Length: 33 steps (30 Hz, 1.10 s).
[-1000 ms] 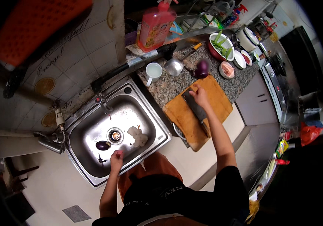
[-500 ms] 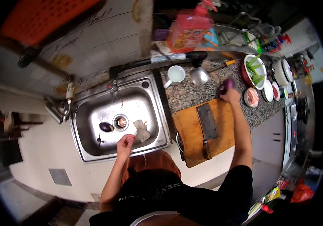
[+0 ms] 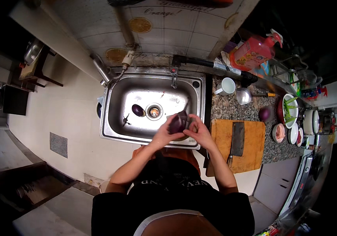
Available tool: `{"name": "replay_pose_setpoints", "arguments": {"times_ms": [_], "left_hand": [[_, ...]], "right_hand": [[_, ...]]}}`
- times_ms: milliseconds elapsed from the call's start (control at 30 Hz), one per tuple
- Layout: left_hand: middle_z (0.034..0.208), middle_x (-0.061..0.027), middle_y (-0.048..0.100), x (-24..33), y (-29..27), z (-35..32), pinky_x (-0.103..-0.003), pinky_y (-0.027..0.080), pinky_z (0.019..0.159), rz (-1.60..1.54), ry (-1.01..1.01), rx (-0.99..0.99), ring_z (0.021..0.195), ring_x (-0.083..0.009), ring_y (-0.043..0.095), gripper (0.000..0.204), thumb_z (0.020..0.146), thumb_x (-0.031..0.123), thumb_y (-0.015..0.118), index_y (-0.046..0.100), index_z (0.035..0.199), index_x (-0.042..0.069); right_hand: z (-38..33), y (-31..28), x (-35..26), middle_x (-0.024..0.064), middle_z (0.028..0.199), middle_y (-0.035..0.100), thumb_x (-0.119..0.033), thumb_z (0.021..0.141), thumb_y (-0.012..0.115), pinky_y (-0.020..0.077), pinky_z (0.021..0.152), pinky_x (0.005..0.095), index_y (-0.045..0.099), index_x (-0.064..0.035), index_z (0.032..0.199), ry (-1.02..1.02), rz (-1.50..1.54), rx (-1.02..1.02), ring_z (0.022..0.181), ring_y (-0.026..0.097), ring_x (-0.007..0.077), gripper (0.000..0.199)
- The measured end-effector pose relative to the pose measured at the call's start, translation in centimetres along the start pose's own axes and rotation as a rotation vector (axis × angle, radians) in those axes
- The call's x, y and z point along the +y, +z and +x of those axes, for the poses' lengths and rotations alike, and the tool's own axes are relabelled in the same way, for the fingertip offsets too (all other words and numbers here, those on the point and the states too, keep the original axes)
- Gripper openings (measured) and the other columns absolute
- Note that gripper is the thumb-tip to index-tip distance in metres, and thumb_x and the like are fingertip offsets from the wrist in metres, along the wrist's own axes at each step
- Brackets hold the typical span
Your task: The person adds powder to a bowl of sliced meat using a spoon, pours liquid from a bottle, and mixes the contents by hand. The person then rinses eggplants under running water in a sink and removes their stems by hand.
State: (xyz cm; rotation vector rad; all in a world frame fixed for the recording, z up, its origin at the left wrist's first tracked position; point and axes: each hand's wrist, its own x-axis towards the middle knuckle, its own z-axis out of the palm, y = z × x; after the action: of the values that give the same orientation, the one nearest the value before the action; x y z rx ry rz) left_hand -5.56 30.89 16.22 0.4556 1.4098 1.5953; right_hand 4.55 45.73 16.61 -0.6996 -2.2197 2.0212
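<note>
Over the near right part of the steel sink (image 3: 113,131), my hands hold a dark purple eggplant (image 3: 177,122). My left hand (image 3: 163,137) curls around its left side. My right hand (image 3: 202,135) closes at its right side, thumb and fingers bent near the top end. Skin detail is blurred, and the fingers cover part of the eggplant. A smaller eggplant (image 3: 138,110) lies in the basin, left of the drain (image 3: 153,112). Beside it is a dark scrap (image 3: 126,120), like a cut stem. Another rounded purple eggplant (image 3: 264,114) rests on the counter.
A cleaver (image 3: 237,139) lies on the wooden cutting board (image 3: 251,157) right of the sink. Beyond it are a white mug (image 3: 226,85), a metal ladle (image 3: 243,95), a red-white basket (image 3: 283,116) with green vegetables, and a bowl of meat (image 3: 278,133). The faucet (image 3: 174,76) stands behind the basin.
My right hand has left the purple eggplant on the counter and come over the sink. Both hands now hold an eggplant. The whitish crumpled thing in the sink no longer shows. The view has shifted.
</note>
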Motion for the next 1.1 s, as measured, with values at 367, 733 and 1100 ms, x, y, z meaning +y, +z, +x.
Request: {"name": "replay_pose_setpoints", "arguments": {"times_ms": [367, 733, 1100], "left_hand": [[0.103, -0.0109, 0.045, 4.6, -7.1, -4.7, -0.033, 0.039, 0.082, 1.031, 0.42, 0.234, 0.095, -0.0295, 0.042, 0.058, 0.059, -0.01, 0.054, 0.05, 0.111, 0.016], [0.095, -0.0139, 0.052, 4.5, -10.7, -5.0, -0.036, 0.046, 0.072, 1.269, 0.145, 0.123, 0.089, -0.0302, 0.052, 0.047, 0.058, 0.009, 0.066, 0.049, 0.102, 0.007], [0.085, -0.0149, 0.058, 3.1, -11.7, -3.6, -0.036, 0.047, 0.068, 1.171, 0.259, 0.096, 0.079, -0.0287, 0.058, 0.033, 0.058, 0.017, 0.067, 0.057, 0.087, 0.005]], "right_hand": [[5.4, 5.7, -8.5, 0.015, 0.08, 0.058, -0.034, 0.075, 0.057, 0.045, 0.063, 0.0388, 0.05, -0.0101, 0.107, -0.306, -0.972, -0.489, 0.074, 0.056, 0.0324, 0.041], [6.3, 11.7, -6.4, 0.0232, 0.074, 0.055, -0.018, 0.073, 0.047, 0.0443, 0.065, 0.0432, 0.04, 0.002, 0.089, -0.222, -1.119, -0.627, 0.073, 0.055, 0.0372, 0.026], [6.1, 11.4, -1.4, 0.0193, 0.063, 0.056, -0.018, 0.075, 0.045, 0.0422, 0.06, 0.0437, 0.039, 0.0054, 0.105, -0.153, -0.766, -0.52, 0.063, 0.055, 0.0376, 0.038]]}}
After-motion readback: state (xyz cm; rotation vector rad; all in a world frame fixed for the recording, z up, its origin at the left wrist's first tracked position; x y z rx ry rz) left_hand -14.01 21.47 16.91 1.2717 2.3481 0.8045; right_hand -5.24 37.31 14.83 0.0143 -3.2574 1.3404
